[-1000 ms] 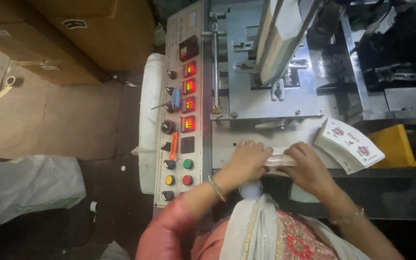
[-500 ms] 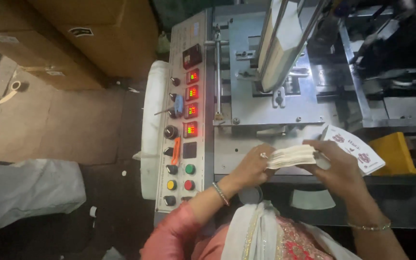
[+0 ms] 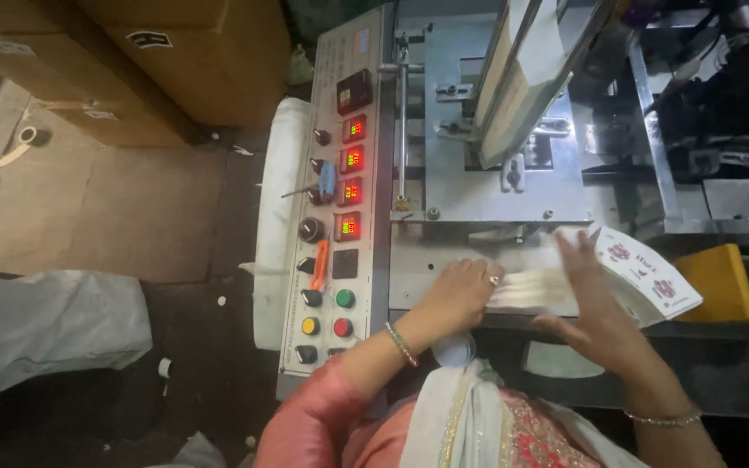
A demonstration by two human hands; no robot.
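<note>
Everything here sits around the grey metal machine [image 3: 504,173], so I'll use that as the anchor. At its front edge there's a stack of white cards [image 3: 535,288] lying flat on the steel tabletop [image 3: 426,269]. The left hand [image 3: 461,290] is curled against the stack's left end, fingers closed on it. The right hand [image 3: 595,299] is blurry, fingers spread fairly wide and laid over the stack's right end; can't tell if it's actually gripping or just pressing.

Just right of that hand is a fanned bunch of printed cards [image 3: 648,277] with red marks, partly covered by the hand, so I can't say how they're supported. The yellow bin [image 3: 726,282] beyond them is cut off by the frame edge.

On the machine's left side runs a control panel [image 3: 340,199] with red lit displays, knobs and green, yellow and red buttons. The readouts are too small to make out. Top right of the machine is dark and cluttered, hard to read.

Left of the panel it's flattened brown cardboard [image 3: 88,208] on the floor, cardboard boxes [image 3: 175,52] behind, and a grey sack [image 3: 45,325] nearer the person.
</note>
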